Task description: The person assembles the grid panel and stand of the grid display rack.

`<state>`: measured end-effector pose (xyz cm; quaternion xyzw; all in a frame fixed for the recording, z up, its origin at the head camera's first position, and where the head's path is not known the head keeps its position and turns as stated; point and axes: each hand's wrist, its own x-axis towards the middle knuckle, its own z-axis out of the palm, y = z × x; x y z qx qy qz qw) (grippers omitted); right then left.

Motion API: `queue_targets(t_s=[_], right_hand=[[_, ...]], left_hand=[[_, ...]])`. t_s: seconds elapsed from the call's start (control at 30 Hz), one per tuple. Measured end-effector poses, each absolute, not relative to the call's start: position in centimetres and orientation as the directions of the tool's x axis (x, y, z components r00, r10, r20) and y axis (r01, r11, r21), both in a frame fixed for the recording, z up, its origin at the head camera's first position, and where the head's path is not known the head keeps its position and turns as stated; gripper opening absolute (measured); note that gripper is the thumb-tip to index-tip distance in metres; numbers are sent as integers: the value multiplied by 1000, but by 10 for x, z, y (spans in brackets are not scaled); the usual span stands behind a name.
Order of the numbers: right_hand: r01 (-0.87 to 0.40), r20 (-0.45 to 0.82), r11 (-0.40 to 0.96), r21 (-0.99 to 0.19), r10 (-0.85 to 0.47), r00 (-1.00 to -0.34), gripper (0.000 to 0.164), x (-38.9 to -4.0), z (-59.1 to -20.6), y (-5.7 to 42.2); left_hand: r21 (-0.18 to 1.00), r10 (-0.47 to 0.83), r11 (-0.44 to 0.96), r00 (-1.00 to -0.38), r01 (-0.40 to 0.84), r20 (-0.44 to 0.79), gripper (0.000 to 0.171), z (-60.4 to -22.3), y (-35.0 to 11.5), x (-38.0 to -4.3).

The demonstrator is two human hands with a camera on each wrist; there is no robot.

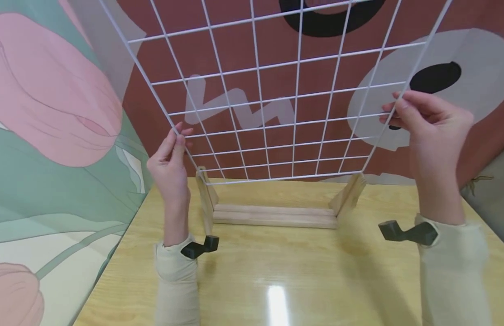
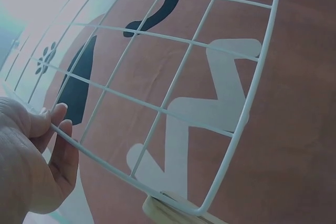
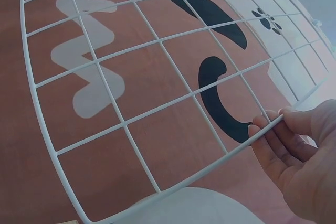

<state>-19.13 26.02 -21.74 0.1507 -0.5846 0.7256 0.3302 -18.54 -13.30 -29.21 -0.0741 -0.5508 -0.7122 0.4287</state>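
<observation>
A white wire grid panel (image 1: 296, 96) is held up by both hands, leaning over a wooden stand (image 1: 274, 218). My left hand (image 1: 169, 158) pinches its left side wire between thumb and fingers, low down. Higher on the opposite side, my right hand (image 1: 437, 122) grips the right side wire the same way. The panel's bottom wire lies at the tops of the stand's left upright (image 1: 204, 199) and right upright (image 1: 348, 194). In the left wrist view, a lower corner of the grid (image 2: 202, 209) overlaps a wooden upright's end (image 2: 160, 212).
The stand sits on a light wood-grain table (image 1: 252, 267). Behind it hangs a reddish-brown backdrop (image 1: 162, 59) with printed shapes; a floral cloth (image 1: 52, 99) covers the left side. A grey item (image 1: 490, 181) lies beyond the table's right edge. Dark mounts (image 1: 200, 247) are on both wrists.
</observation>
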Motion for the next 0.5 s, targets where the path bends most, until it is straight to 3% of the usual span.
queue_targets(t_s=[0.5], right_hand=[[-683,621,-131,-719,322,-715,33,-190,-227,271]], left_hand=[[681,-531,-18,-584,732,613,23,-296,-122,-198]])
